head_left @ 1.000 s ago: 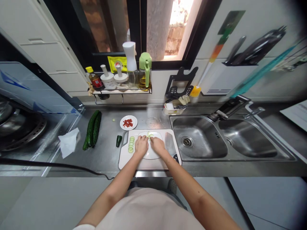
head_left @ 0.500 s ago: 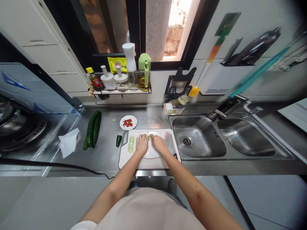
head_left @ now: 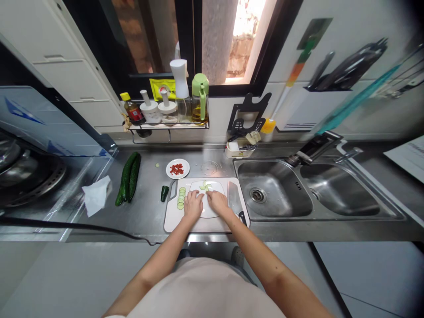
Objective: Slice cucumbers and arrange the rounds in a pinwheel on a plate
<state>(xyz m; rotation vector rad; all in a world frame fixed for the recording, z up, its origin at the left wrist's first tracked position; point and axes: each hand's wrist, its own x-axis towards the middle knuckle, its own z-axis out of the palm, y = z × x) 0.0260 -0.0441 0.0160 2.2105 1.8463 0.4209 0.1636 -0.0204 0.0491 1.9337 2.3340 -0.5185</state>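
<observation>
A kitchen, shown by the double sink [head_left: 274, 212], the stove [head_left: 29, 172] and the seasoning bottles [head_left: 200, 99] along the window.

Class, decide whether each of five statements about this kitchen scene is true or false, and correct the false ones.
1. The large white plate rests on the cutting board. True.
2. The right hand grips the knife. False: the knife lies on the board, right of the large plate.
3. A row of round slices lies along the board's left side. True.
4. The small plate holds green pieces. False: red pieces.
5. The whole cucumbers lie in the sink. False: they lie on the counter.
</observation>
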